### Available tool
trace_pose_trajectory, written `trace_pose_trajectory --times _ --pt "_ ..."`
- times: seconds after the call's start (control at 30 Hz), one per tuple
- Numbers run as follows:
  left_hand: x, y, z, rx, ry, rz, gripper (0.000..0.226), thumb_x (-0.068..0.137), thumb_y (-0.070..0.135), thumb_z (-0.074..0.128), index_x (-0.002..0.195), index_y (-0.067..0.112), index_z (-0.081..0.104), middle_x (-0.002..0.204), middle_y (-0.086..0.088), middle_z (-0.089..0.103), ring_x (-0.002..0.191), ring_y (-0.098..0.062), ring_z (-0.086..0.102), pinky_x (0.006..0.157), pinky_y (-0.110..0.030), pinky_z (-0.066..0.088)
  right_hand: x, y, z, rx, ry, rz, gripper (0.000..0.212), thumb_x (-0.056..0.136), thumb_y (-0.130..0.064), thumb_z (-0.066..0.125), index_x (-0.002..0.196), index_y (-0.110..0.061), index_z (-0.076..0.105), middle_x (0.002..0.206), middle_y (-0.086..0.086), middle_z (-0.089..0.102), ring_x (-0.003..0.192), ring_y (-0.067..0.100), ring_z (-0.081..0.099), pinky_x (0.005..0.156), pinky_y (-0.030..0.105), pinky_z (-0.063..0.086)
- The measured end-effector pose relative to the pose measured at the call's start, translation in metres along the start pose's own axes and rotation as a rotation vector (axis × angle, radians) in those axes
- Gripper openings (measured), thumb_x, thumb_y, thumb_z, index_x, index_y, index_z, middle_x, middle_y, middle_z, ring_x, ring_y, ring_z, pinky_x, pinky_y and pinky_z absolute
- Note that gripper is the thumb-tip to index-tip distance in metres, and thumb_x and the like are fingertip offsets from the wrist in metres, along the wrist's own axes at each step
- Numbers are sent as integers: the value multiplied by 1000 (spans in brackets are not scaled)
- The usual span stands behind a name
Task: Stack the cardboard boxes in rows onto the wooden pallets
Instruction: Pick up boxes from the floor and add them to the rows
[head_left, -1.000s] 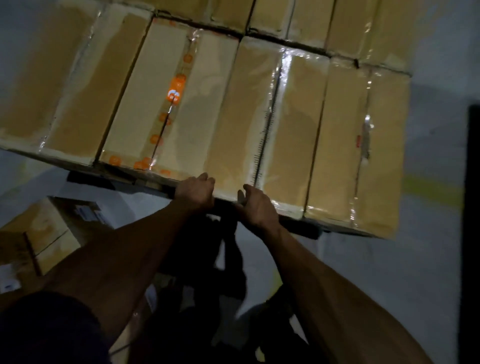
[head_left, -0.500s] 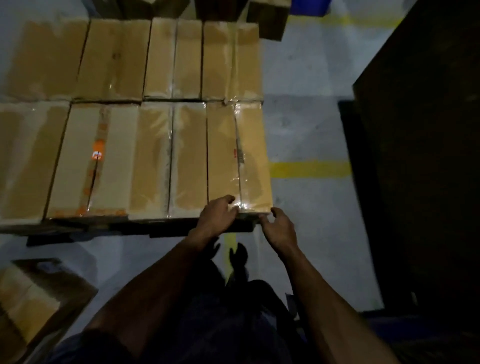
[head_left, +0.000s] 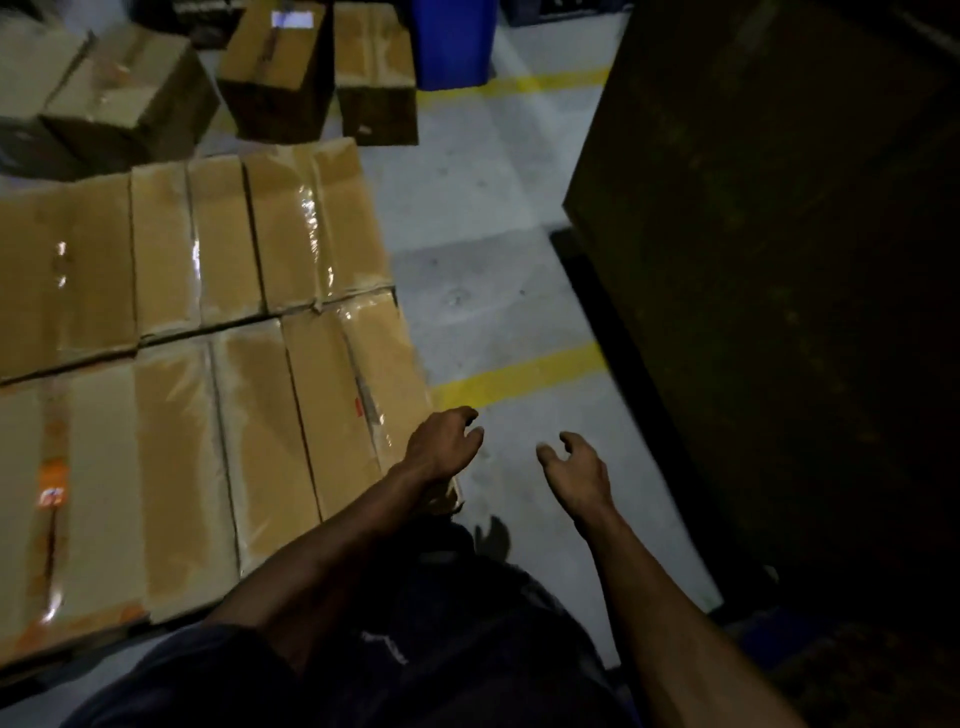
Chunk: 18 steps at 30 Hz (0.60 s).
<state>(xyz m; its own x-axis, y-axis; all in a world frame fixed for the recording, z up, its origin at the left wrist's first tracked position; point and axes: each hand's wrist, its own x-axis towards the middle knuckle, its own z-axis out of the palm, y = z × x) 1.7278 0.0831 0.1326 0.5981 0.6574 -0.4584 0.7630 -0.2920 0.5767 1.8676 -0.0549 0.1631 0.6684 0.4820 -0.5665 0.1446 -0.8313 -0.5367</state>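
Cardboard boxes (head_left: 208, 395) hide their pallet; both hands (head_left: 441, 447) hang empty.

Your taped boxes (head_left: 218, 395) sit in two rows, side by side, on the floor's left half; back row touches front row. Loose boxes (head_left: 275, 78) stand behind them, w/ a bin (head_left: 452, 41) to their right. Big dark block (head_left: 779, 260) fills the right side. Floor stripe (head_left: 519, 376) runs btwn.
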Motion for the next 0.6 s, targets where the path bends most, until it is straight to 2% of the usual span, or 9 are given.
trace_pose_trajectory --times 0.2,0.3,0.37,0.5,0.6 --pt "66 28 -16 79 -71 3 45 102 33 51 141 9 54 142 -11 58 129 -30 54 101 -35 46 63 -15 -44 -13 22 17 60 98 -44 58 148 -14 46 149 12 50 135 34 47 108 42 41" --pt "99 43 -18 74 -52 -37 45 103 31 50 142 9 53 144 -10 56 131 -28 53 101 -33 44 110 -23 -66 -64 -20 15 64 94 -53 55 147 -18 47 148 11 51 134 34 49 110 45 41" --pt "122 51 -14 54 -27 -84 45 104 30 50 142 7 52 144 -11 56 131 -29 53 101 -32 43 148 -27 -77 -114 -71 -6 68 90 -58 53 147 -22 46 148 9 52 133 33 50 111 48 40" --pt "169 78 -12 -16 41 -224 45 104 27 50 142 2 52 143 -16 56 130 -32 53 99 -32 42 221 -46 -103 -176 -181 -109 62 96 -48 57 148 -16 45 150 10 49 136 33 47 109 41 41" --pt "196 107 -13 -105 103 -334 45 104 27 51 141 0 53 142 -18 56 129 -34 54 100 -34 42 270 -64 -134 -264 -256 -162 62 96 -49 56 148 -16 45 150 10 49 136 33 46 107 41 41"
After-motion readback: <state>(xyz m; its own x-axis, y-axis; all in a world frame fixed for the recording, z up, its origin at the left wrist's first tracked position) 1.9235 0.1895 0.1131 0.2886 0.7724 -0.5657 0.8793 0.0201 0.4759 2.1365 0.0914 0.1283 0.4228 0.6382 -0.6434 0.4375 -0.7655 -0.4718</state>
